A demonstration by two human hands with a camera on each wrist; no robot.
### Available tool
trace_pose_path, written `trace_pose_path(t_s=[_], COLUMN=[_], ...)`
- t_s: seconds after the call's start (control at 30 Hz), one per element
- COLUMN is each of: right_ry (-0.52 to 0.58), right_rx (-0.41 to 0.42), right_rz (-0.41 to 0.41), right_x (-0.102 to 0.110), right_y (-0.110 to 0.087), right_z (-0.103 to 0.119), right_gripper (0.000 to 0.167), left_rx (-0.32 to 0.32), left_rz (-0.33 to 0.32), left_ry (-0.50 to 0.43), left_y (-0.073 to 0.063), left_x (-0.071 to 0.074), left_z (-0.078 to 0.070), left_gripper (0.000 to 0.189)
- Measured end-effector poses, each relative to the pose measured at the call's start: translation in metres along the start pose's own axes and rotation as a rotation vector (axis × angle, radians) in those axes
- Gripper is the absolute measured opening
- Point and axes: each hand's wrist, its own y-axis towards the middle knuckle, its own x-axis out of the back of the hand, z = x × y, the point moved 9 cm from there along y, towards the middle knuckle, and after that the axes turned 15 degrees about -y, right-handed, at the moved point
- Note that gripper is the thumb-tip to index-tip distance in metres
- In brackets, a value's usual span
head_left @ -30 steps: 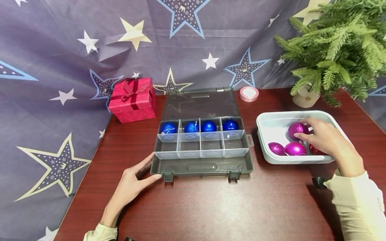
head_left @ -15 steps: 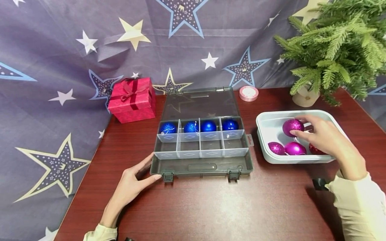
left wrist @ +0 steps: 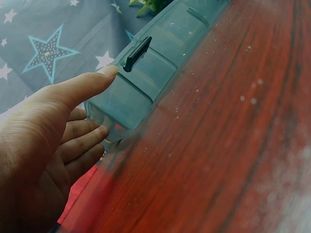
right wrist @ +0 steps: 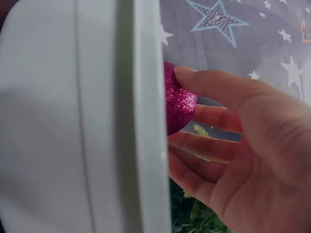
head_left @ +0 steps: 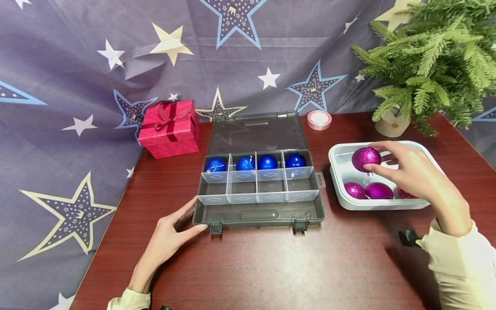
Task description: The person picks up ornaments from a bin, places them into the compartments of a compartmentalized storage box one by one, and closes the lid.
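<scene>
My right hand [head_left: 416, 172] pinches a glittery magenta bauble [head_left: 366, 159] between thumb and fingers, over the white tub [head_left: 337, 181]. In the right wrist view the tub's wall hides part of that bauble [right wrist: 180, 99]. Below it in the tub lie a glittery magenta bauble [head_left: 354, 190], a smooth one [head_left: 379, 190] and a partly covered red one [head_left: 405, 193]. My left hand [head_left: 168, 237] rests with extended fingers and thumb at the near left corner of a clear grey divided box [head_left: 259, 217]. Blue baubles [head_left: 268, 162] fill its back row; the middle-row compartments hold nothing.
The box's lid [head_left: 257, 133] lies back behind it. At the back left stands a red gift box [head_left: 170, 129]. A pink ribbon roll [head_left: 319, 119] sits behind the tub, and a small artificial fir tree [head_left: 434, 64] overhangs the back right.
My right hand has lifted the glittery magenta bauble and carried it leftward within the tub's outline. The left hand has stayed at the box corner.
</scene>
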Motion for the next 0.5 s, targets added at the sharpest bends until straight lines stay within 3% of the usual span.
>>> trace_pose_path(t_s=[0.3, 0.5], right_ry=[-0.061, 0.053], right_rx=[0.029, 0.034], right_rz=[-0.001, 0.057], right_x=[0.007, 0.0], right_y=[0.004, 0.007], right_z=[0.022, 0.037], right_gripper=[0.051, 0.049], left_rx=[-0.007, -0.007], left_rz=[-0.001, -0.003], left_ry=[0.004, 0.012], left_y=[0.0, 0.0], left_x=[0.0, 0.0], left_z=[-0.001, -0.001], left_gripper=[0.073, 0.073])
